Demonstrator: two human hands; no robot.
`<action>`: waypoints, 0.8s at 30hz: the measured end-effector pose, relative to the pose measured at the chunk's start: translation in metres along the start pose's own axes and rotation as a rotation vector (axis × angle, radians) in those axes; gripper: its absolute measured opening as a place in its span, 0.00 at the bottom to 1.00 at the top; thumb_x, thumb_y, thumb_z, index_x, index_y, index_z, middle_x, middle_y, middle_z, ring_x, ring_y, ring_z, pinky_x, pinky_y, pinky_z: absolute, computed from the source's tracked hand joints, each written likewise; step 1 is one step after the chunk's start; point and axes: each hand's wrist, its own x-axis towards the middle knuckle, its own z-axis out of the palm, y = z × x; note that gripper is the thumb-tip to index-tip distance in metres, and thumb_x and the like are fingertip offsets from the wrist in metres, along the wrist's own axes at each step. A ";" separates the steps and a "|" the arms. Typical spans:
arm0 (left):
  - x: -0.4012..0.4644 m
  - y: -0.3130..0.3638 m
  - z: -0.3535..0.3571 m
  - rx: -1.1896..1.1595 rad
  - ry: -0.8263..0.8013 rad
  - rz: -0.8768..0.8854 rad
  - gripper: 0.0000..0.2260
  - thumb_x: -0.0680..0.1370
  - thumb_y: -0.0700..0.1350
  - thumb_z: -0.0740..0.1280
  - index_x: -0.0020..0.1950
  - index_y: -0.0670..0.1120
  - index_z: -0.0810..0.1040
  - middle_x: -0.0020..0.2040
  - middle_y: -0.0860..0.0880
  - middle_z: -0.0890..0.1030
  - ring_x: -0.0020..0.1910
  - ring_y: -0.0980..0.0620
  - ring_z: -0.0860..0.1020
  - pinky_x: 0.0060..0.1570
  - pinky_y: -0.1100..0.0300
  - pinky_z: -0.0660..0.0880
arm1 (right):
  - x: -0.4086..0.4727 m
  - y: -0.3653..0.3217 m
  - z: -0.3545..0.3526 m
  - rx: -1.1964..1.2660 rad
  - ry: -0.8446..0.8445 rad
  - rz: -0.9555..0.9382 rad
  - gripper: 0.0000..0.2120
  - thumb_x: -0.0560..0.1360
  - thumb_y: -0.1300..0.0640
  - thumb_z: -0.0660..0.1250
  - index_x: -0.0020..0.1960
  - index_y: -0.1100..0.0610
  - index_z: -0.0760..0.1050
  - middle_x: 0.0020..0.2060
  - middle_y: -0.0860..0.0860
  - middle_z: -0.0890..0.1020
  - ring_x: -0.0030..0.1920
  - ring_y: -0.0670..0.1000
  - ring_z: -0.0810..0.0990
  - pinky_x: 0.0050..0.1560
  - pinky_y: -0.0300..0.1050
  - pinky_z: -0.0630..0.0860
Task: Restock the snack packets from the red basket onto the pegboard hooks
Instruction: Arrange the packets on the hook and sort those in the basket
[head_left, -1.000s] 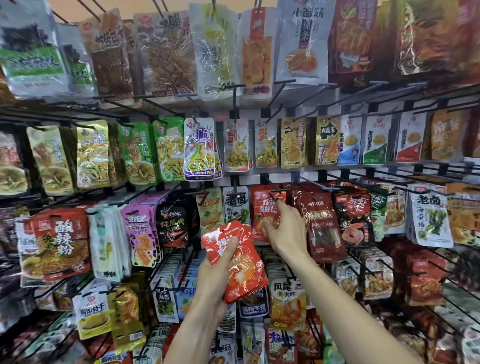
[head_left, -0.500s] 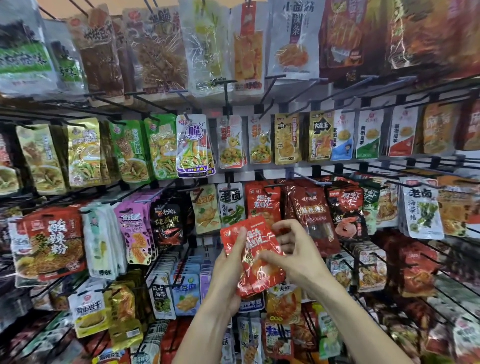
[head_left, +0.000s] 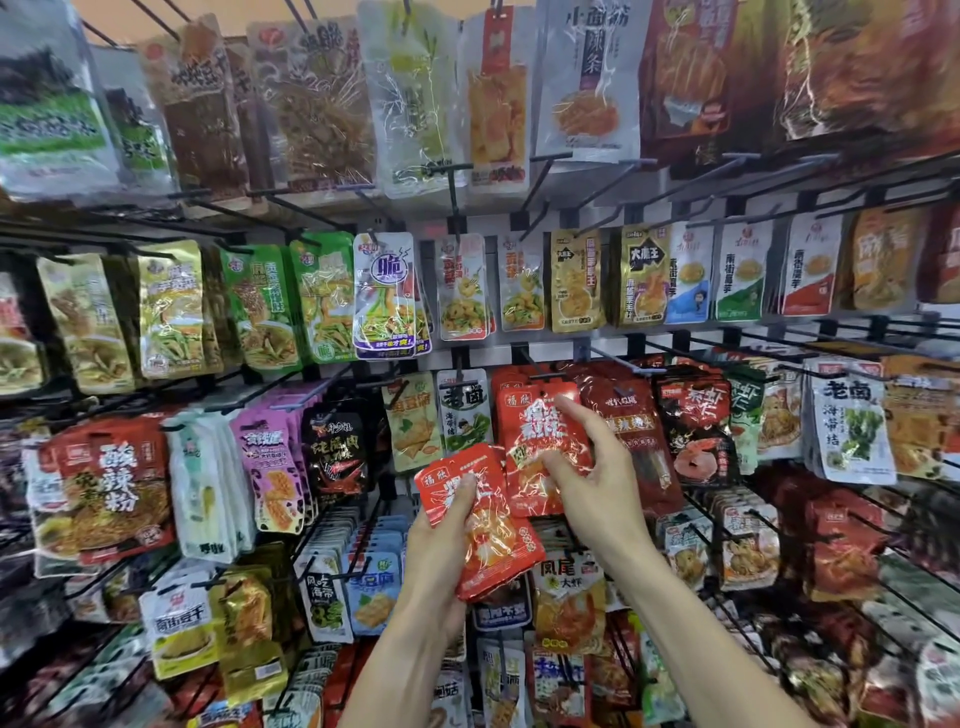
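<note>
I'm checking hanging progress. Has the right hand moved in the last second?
Yes. The right hand has dropped from the peg hook above the red packets and now pinches one packet lower down.

The left hand (head_left: 439, 545) holds a snack packet stack (head_left: 480, 525) below-left of the packet (head_left: 540, 447) in the right hand (head_left: 592, 483), before the pegboard hooks (head_left: 540, 375)

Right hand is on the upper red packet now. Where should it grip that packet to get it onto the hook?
Probably the top edge of the upper red packet, beside its hang hole, pinched from the right side. The right hand now holds it lower down, while the hook sits just above. The left hand grips the spare packets below, blocking that side.
</note>
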 end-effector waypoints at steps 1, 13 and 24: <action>0.000 0.000 -0.002 -0.004 0.002 0.006 0.17 0.79 0.54 0.74 0.64 0.47 0.80 0.50 0.42 0.89 0.47 0.39 0.88 0.47 0.44 0.85 | 0.001 0.000 0.001 -0.011 0.007 0.005 0.26 0.81 0.61 0.70 0.74 0.41 0.70 0.70 0.35 0.72 0.70 0.34 0.67 0.75 0.46 0.65; 0.000 0.009 -0.010 -0.030 0.007 0.033 0.18 0.79 0.52 0.74 0.66 0.47 0.78 0.50 0.40 0.88 0.46 0.39 0.88 0.57 0.36 0.82 | 0.054 0.019 0.025 -0.333 -0.020 0.124 0.34 0.80 0.63 0.69 0.81 0.45 0.62 0.68 0.52 0.71 0.58 0.57 0.82 0.63 0.58 0.80; -0.001 0.007 -0.016 -0.027 -0.022 0.039 0.19 0.77 0.51 0.76 0.66 0.50 0.77 0.51 0.42 0.89 0.50 0.38 0.88 0.57 0.35 0.82 | 0.001 -0.005 0.013 -0.440 -0.030 0.020 0.26 0.77 0.49 0.75 0.73 0.48 0.73 0.62 0.46 0.81 0.58 0.45 0.81 0.63 0.45 0.77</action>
